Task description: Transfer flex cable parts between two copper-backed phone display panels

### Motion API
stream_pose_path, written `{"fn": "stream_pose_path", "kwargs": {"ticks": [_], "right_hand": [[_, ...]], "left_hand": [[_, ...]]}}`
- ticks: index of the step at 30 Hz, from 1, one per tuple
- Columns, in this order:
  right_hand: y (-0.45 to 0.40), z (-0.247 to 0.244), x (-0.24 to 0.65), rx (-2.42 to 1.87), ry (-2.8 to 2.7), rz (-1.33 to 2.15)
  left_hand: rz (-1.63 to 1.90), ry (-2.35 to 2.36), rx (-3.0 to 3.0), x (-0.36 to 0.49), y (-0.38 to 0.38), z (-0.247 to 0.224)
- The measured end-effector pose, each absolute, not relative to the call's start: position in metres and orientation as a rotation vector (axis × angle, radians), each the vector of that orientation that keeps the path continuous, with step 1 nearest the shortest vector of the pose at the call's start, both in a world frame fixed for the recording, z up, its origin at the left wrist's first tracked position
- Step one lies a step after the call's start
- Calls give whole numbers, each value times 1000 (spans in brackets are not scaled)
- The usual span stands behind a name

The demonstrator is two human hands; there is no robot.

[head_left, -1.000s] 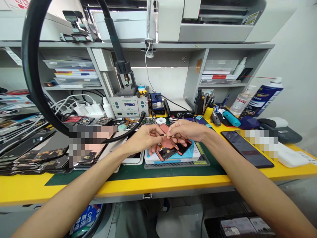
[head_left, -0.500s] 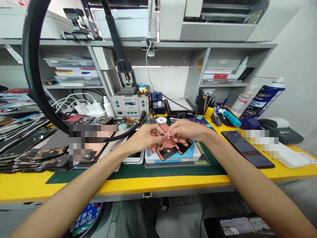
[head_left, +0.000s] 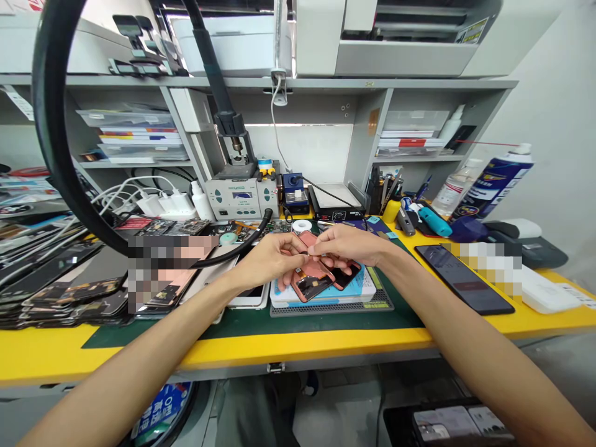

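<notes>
My left hand (head_left: 274, 257) and my right hand (head_left: 347, 245) meet fingertip to fingertip over the work spot. Each is closed in a pinch, and the tiny piece between them is too small and covered to name. Just below them lies a copper-coloured phone screen panel (head_left: 313, 268) with a dark lower end, my left fingers beside its edge. A second phone part with a dark face (head_left: 348, 277) sits partly beneath it to the right, under my right fingers. Both parts rest on a blue and white box (head_left: 298, 300).
Stacked phone panels (head_left: 77, 292) crowd the left side, with a black hose (head_left: 46, 124) looping above. A hot-air station (head_left: 242, 197) stands behind. To the right lie a dark phone (head_left: 460, 276) and a spray can (head_left: 496, 183). The green mat (head_left: 251, 323) borders the yellow table edge (head_left: 326, 347).
The small pale piece seen between my fingertips is now mostly covered by them. Both hands stay pinched in nearly the same place, and the whole view has shifted slightly.
</notes>
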State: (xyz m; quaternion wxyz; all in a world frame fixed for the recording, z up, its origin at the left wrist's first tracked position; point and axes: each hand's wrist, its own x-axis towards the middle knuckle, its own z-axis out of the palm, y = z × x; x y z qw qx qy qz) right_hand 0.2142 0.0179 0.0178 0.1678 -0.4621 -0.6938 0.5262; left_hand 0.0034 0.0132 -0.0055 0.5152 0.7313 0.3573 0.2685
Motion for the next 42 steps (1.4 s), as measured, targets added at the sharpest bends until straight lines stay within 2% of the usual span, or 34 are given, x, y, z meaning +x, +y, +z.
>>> {"fn": "stream_pose_path", "kwargs": {"ticks": [42], "right_hand": [[23, 15, 217, -1213, -1820, 1650]], "left_hand": [[620, 879, 1790, 5, 12, -4]]}}
